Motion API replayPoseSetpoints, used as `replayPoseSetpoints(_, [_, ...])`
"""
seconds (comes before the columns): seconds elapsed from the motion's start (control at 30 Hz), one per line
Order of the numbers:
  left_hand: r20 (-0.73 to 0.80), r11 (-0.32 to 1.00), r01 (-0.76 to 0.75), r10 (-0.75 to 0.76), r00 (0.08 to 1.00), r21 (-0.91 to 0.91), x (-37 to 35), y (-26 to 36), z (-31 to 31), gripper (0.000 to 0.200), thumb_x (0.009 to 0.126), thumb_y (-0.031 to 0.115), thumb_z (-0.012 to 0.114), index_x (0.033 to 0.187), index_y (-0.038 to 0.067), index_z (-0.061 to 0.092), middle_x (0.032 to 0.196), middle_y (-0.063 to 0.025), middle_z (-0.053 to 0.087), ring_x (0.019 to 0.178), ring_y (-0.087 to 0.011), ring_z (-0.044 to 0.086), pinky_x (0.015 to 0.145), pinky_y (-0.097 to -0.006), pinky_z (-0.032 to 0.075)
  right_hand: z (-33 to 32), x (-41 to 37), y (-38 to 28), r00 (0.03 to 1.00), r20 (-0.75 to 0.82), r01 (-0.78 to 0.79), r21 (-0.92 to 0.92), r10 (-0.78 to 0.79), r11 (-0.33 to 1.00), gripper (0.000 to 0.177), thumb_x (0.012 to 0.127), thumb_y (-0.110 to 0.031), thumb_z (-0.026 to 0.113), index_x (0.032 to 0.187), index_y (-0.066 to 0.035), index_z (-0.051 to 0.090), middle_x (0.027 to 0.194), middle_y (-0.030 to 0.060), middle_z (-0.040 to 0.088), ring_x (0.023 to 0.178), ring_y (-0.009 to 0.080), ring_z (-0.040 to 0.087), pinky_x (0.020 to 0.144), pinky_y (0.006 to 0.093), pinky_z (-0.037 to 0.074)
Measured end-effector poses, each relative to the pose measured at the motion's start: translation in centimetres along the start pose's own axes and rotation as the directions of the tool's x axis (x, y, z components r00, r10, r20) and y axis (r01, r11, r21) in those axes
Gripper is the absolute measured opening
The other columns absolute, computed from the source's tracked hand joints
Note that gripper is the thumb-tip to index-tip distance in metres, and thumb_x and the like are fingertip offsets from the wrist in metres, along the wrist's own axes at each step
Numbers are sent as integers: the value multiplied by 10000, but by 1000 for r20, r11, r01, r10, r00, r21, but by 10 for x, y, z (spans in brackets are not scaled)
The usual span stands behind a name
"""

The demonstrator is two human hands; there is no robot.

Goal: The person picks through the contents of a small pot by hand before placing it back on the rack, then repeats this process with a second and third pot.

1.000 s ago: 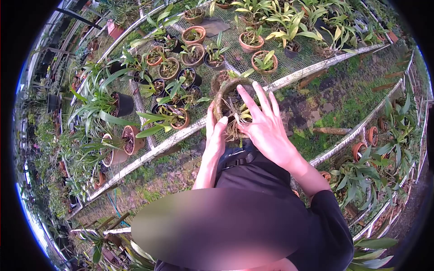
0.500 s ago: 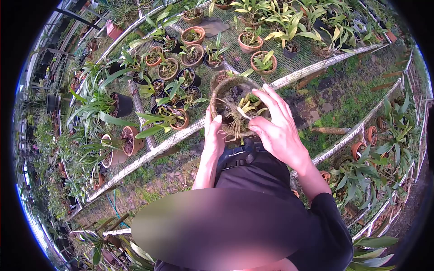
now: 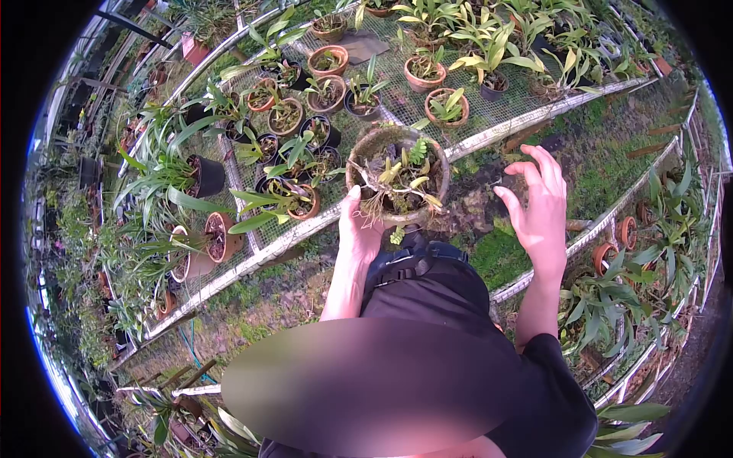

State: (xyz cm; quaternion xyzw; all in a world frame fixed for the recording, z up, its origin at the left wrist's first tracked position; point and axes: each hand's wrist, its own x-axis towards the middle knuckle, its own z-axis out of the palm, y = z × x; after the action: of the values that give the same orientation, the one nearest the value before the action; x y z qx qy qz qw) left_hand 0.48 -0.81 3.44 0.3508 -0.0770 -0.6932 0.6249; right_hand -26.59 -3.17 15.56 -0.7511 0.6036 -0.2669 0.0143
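With the left hand (image 3: 360, 229) I grip the pot (image 3: 440, 169) by its near left side, the thumb at the rim, and the plant (image 3: 395, 175) sits inside, just beyond this thumb. The right hand (image 3: 539, 206) I have open with bent fingers, to the right of this grip and apart from the pot; farther beyond, other pots (image 3: 424, 81) stand on a mesh bench (image 3: 492, 118).
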Motion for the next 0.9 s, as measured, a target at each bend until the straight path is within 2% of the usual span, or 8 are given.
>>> replayPoseSetpoints(0.2, [-49, 997, -2, 5, 999, 80, 8, -8, -13, 530, 915, 438, 661, 1277, 61, 576, 1189, -109, 677, 1058, -258, 669, 893, -492, 574, 15, 5, -9, 989, 143, -24, 342, -27, 939, 187, 847, -161, 746, 993, -51, 705, 1274, 118, 605, 1199, 341, 565, 1004, 445, 458])
replayPoseSetpoints(0.3, [7, 991, -71, 71, 997, 112, 4, -9, -1, 498, 906, 419, 686, 1254, 75, 598, 1147, -74, 683, 1091, -226, 642, 964, -416, 515, 21, 7, -14, 983, 172, -34, 503, -62, 863, 173, 832, -142, 755, 988, -69, 737, 1219, 100, 613, 1146, 307, 581, 959, 415, 477])
replayPoseSetpoints(0.43, [178, 965, -159, 123, 976, 207, 0, -1, 10, 755, 900, 402, 685, 1485, 62, 350, 1425, -132, 472, 1307, -263, 495, 1110, -419, 404, 26, 8, -20, 967, 232, -13, 461, -106, 888, 183, 792, -114, 783, 962, -62, 741, 1156, 110, 603, 1083, 295, 574, 945, 415, 474])
replayPoseSetpoints(0.53, [251, 954, -175, 112, 962, 245, 4, -2, 5, 910, 889, 426, 685, 1576, 37, 233, 1577, -173, 335, 1446, -287, 372, 1181, -431, 342, 33, 13, -29, 985, 50, 127, 444, -166, 887, 183, 779, -116, 792, 946, -61, 743, 1170, 113, 602, 1108, 310, 565, 957, 434, 466])
replayPoseSetpoints(0.67, [257, 962, -148, 86, 963, 231, 3, -1, 9, 906, 893, 405, 683, 1576, 30, 222, 1576, -169, 338, 1445, -283, 374, 1183, -425, 337, 37, 17, -35, 970, -86, 239, 473, -226, 848, 174, 761, -130, 800, 913, -63, 748, 1288, 120, 593, 1246, 361, 512, 1046, 468, 431])
replayPoseSetpoints(0.7, [259, 961, -146, 83, 962, 234, 4, -1, 9, 900, 895, 398, 680, 1577, 29, 220, 1576, -168, 337, 1445, -282, 374, 1183, -423, 336, 31, 20, -38, 962, -22, 256, 404, -271, 878, 193, 746, -156, 815, 911, -69, 765, 1415, 146, 533, 1352, 395, 435, 1106, 498, 377])
replayPoseSetpoints(0.83, [267, 960, -132, 64, 962, 245, 6, -2, 7, 869, 914, 352, 658, 1580, 29, 203, 1575, -171, 337, 1442, -281, 377, 1182, -419, 336, 33, 26, -36, 942, 207, 187, 326, -263, 927, 269, 732, -198, 828, 978, -96, 789, 1546, 166, 405, 1457, 401, 312, 1147, 531, 312])
replayPoseSetpoints(0.9, [263, 951, -139, 64, 963, 275, 9, -4, 2, 865, 915, 336, 653, 1581, 28, 194, 1571, -173, 341, 1438, -279, 382, 1178, -419, 342, 36, 27, -36, 939, 220, 173, 366, -265, 914, 257, 738, -196, 824, 971, -94, 791, 1531, 170, 423, 1447, 401, 329, 1144, 528, 318])
